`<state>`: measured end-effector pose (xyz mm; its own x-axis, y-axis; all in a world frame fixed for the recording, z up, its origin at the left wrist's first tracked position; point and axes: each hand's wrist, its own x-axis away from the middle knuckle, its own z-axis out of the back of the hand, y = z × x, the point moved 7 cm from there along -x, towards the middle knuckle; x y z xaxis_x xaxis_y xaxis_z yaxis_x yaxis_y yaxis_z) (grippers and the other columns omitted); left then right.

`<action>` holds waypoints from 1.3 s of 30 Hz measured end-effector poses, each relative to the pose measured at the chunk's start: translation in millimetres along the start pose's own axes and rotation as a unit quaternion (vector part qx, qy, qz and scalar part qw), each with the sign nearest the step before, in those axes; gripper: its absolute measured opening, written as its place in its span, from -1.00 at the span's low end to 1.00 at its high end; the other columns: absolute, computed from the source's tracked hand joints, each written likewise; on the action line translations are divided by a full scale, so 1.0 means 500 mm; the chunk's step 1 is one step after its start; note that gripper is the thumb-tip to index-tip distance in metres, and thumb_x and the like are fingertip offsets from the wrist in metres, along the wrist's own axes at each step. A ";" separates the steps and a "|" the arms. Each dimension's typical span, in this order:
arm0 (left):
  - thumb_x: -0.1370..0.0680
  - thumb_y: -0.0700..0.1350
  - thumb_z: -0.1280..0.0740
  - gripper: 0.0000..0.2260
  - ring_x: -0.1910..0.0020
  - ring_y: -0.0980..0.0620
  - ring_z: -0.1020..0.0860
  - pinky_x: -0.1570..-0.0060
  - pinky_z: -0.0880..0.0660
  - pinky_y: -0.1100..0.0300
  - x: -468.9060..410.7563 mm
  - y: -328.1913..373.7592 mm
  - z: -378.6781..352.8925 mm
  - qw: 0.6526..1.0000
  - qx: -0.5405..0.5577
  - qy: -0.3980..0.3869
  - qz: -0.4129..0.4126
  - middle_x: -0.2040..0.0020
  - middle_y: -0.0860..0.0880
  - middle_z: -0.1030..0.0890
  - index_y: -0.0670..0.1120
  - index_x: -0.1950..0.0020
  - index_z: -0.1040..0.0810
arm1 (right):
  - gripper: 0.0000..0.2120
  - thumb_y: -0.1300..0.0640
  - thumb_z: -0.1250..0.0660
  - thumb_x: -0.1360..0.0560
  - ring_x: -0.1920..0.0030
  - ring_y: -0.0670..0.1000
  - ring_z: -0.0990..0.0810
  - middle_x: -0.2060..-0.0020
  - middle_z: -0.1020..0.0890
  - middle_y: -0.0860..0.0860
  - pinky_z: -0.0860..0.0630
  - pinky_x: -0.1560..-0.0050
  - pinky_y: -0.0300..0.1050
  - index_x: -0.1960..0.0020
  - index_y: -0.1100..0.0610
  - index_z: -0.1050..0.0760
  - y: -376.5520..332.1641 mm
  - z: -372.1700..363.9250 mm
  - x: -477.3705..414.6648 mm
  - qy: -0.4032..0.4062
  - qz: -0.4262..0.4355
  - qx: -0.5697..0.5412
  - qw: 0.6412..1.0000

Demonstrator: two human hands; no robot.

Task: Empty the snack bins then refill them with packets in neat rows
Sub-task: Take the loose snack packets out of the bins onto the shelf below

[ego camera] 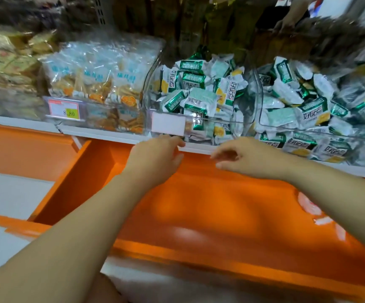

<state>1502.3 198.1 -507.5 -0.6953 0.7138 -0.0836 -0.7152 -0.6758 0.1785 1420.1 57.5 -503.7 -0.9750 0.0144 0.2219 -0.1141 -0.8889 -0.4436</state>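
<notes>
head view: left hand and right hand loosely curled, holding nothing, just below clear bin of green-white packets.

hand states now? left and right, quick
Left hand: open, fingers loosely curled, tips at the white shelf edge under the middle bin, holding nothing.
Right hand: open, loosely curled, empty.

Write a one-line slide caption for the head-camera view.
Left hand and right hand reach toward the clear bin heaped with green-and-white snack packets, above an orange shelf.
</notes>
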 end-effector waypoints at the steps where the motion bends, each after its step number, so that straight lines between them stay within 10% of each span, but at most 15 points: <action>1: -0.60 0.02 -0.21 -0.70 -0.14 -0.03 -0.51 0.02 -0.47 0.07 -0.013 -0.008 0.023 0.999 0.008 0.048 0.003 -0.24 0.02 -0.51 0.08 -0.34 -0.44 | -0.74 0.08 -0.34 -0.54 0.03 -0.19 -0.52 -0.05 -0.58 -0.13 -0.39 0.08 -0.45 -0.22 0.02 -0.53 -0.006 0.039 -0.017 0.070 0.007 -0.004 0.998; 6: -0.56 -0.08 -0.27 -0.59 -0.37 -0.08 -0.33 -0.27 -0.36 -0.05 -0.055 -0.065 0.066 0.991 0.028 0.126 0.014 -0.41 -0.04 -0.37 0.02 -0.42 -0.38 | -0.50 0.15 -0.36 -0.50 -0.16 0.02 -0.48 -0.30 -0.43 0.04 -0.41 -0.17 -0.14 -0.42 0.02 -0.34 -0.034 0.181 -0.101 0.284 0.036 0.027 0.958; 12: -0.56 -0.06 -0.28 -0.53 -0.45 -0.02 -0.22 -0.39 -0.28 -0.08 -0.061 -0.091 0.055 0.993 0.044 0.108 0.019 -0.45 0.02 -0.34 0.04 -0.47 -0.31 | 0.14 -0.04 -0.56 -0.31 -0.54 0.15 0.05 -0.54 0.18 0.04 -0.14 -0.45 0.13 -0.53 -0.16 0.24 -0.015 0.216 -0.237 0.163 -0.008 0.088 0.983; 17: -0.57 -0.05 -0.28 -0.54 -0.44 -0.06 -0.17 -0.34 -0.32 -0.07 -0.067 -0.092 0.056 0.991 0.066 0.113 0.026 -0.44 0.03 -0.37 0.01 -0.47 -0.33 | 0.01 -0.07 -0.55 -0.30 -0.27 0.11 -0.35 -0.31 -0.25 0.09 -0.31 -0.20 -0.08 -0.53 -0.11 0.03 -0.021 0.218 -0.278 0.088 0.019 0.123 0.988; 31: -0.54 -0.18 -0.31 -0.72 -0.18 -0.09 -0.47 -0.08 -0.47 0.03 -0.090 -0.080 0.093 0.968 0.130 0.214 0.026 -0.21 -0.06 -0.54 -0.09 -0.26 -0.54 | -0.08 0.02 -0.57 -0.31 -0.44 0.07 -0.21 -0.46 -0.17 0.04 -0.17 -0.38 -0.10 -0.50 -0.09 -0.11 -0.005 0.194 -0.286 0.101 0.061 0.058 0.991; 39: -0.55 -0.05 -0.34 -0.41 -0.26 -0.09 -0.45 -0.20 -0.44 0.04 -0.217 -0.040 0.101 0.991 0.133 0.013 0.026 -0.44 -0.10 -0.30 0.08 -0.53 -0.16 | -0.19 -0.04 -0.49 -0.38 -0.34 0.04 -0.34 -0.42 -0.25 0.01 -0.34 -0.24 -0.09 -0.49 -0.15 -0.10 -0.014 0.213 -0.240 0.117 0.049 0.113 0.985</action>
<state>1595.6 143.4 -452.4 -0.7345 0.6722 -0.0932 -0.6372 -0.6358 0.4356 1558.2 13.2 -434.8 -0.9995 0.0047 -0.0312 0.0030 -0.9702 -0.2422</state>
